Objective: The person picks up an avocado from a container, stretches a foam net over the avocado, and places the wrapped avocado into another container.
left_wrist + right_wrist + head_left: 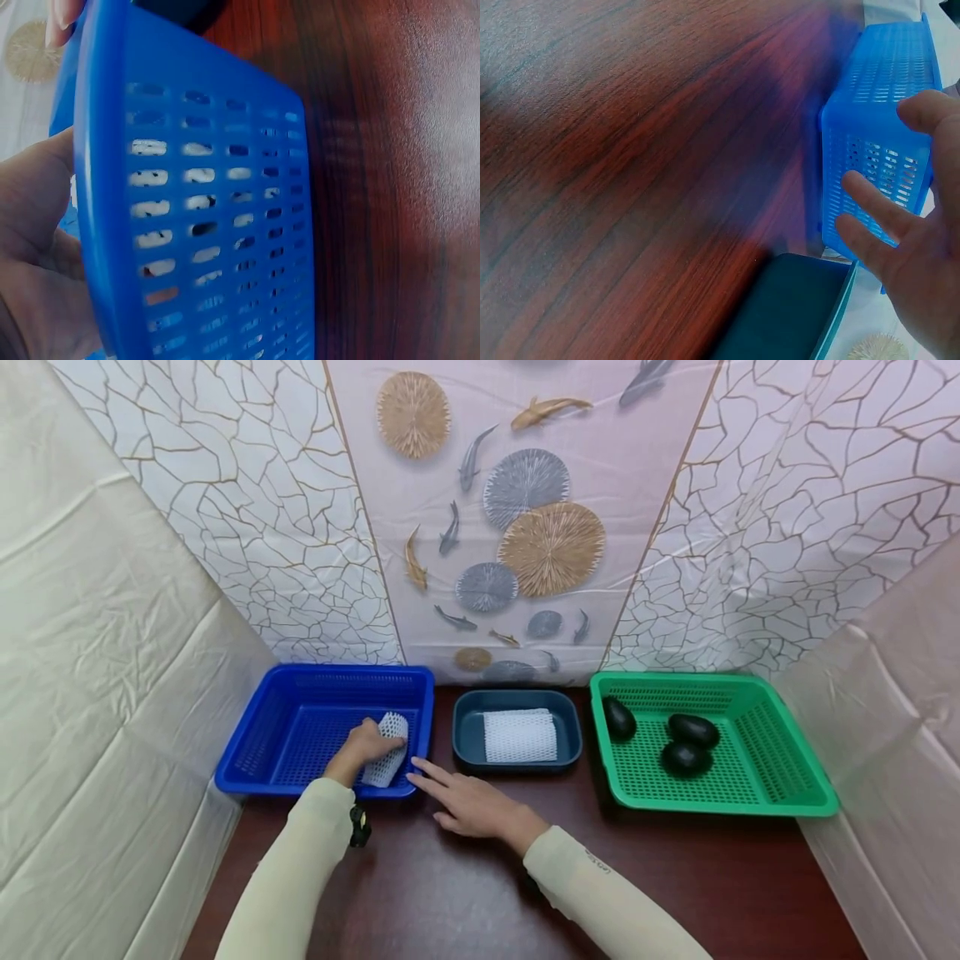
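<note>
Inside the blue basket point(258, 727), near its right wall, my left hand point(367, 743) holds a white foam net sleeve point(387, 760). My thumb lies across the sleeve in the head view. White netting with dark spots shows through the basket's slots in the left wrist view; I cannot tell whether something is inside it. My right hand point(472, 802) has its fingers extended, with the fingertips right at the basket's front right corner. The right wrist view shows these fingers point(881, 206) spread in front of the basket wall.
A dark teal tray point(517, 767) with white foam net sleeves point(520, 735) stands in the middle. On the right, a green basket point(720, 807) holds several black avocados point(693, 731). All stand on a dark wooden table point(420, 893), with cloth walls point(112, 693) around it.
</note>
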The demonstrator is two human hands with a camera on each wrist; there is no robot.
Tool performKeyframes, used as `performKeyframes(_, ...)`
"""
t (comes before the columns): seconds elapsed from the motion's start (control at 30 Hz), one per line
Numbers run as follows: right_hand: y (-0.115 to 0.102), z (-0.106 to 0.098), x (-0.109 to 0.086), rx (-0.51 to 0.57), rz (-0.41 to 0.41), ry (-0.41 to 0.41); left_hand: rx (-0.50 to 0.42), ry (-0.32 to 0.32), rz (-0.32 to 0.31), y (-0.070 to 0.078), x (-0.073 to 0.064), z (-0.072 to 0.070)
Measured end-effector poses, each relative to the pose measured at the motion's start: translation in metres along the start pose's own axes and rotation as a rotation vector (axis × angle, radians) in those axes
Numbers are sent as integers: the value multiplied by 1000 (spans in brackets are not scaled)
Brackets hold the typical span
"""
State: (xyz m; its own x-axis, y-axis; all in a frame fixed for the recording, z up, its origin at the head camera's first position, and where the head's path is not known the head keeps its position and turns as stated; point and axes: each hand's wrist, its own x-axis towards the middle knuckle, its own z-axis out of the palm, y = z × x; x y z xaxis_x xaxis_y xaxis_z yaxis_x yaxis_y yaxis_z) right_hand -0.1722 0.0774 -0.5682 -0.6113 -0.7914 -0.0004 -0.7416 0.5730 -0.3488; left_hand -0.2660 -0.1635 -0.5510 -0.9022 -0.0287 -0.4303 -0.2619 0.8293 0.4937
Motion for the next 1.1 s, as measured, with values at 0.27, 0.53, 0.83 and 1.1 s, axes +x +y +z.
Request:
performKeyframes(0.27, 0, -1, 0, 21, 2, -14, -11, 3, -15, 4, -1, 9)
performKeyframes(0.53, 0, -2, 0, 36, 3, -26, -36, -19, -22, 5, -1, 13)
performKeyframes(0.83, 1, 2, 0, 31, -12, -8, -47, -42, -42, 1, 3, 16)
performKeyframes(1.1, 2, 3, 0, 37, -17, -4, -40, -6, -2, 1, 3, 14)
